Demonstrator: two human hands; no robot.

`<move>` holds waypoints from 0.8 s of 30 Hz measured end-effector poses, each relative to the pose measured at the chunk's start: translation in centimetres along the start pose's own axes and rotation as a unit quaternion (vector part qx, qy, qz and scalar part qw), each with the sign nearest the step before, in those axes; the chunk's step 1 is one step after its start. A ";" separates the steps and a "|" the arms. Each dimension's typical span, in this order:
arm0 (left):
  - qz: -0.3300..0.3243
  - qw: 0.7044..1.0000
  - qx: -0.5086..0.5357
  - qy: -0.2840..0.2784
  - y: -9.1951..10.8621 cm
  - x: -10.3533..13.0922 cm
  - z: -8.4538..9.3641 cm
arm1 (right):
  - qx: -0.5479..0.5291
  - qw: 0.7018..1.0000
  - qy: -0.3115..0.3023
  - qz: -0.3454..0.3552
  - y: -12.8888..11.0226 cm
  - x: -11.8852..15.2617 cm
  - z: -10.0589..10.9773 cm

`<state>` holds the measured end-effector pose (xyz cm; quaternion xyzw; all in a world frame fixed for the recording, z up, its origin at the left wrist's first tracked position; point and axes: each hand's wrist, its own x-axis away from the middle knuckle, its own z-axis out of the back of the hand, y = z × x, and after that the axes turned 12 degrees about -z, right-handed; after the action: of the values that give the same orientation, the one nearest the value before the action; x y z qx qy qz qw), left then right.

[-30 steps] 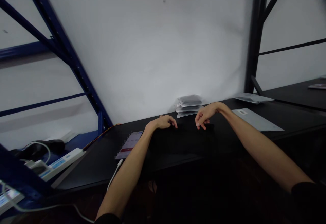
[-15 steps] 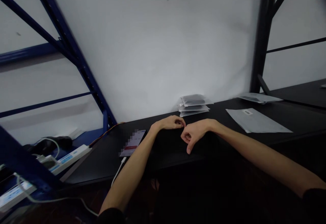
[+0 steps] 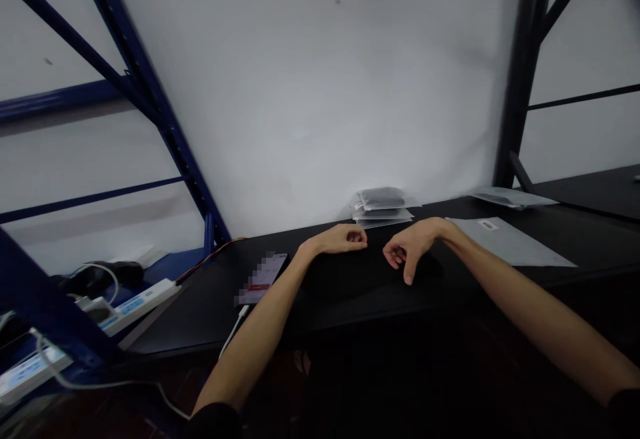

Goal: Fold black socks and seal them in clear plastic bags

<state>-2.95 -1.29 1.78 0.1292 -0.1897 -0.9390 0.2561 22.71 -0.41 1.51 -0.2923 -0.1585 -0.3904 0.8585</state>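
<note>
My left hand [image 3: 344,238] rests low over the black tabletop [image 3: 325,306], its fingers curled in and close together. Whatever may lie in them cannot be made out against the dark surface. To its right, my right hand [image 3: 411,247] hangs with bent wrist, thumb pointing down and apart from the loosely curled fingers; nothing shows in it. A dark patch beside this hand blends into the table, so I cannot tell whether it is a thing or shadow. Just behind the hands sits a stack of translucent zip bags [image 3: 383,206]. A flat frosted bag [image 3: 510,242] with a white label lies beyond my right forearm.
A phone [image 3: 263,279] with a white charging cable [image 3: 234,332] lies left of my left forearm. Power strips [image 3: 140,306] and wires run along the left. Another pale bag [image 3: 510,196] lies farther back. A blue frame [image 3: 165,126] and a black post [image 3: 517,92] flank the wall.
My right hand has moved right, away from my left hand, opening a gap between them. The left hand stays nearly in place. The camera view has shifted slightly.
</note>
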 end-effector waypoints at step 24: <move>0.083 0.983 -0.014 -0.164 0.0 2.1 3.2 | -0.035 0.979 0.198 0.025 3.0 1.2 1.7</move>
<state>-5.75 -1.50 4.34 -0.0462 -0.2264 -0.9256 0.2999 25.71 1.48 2.32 -0.2427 0.0357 -0.4244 0.8716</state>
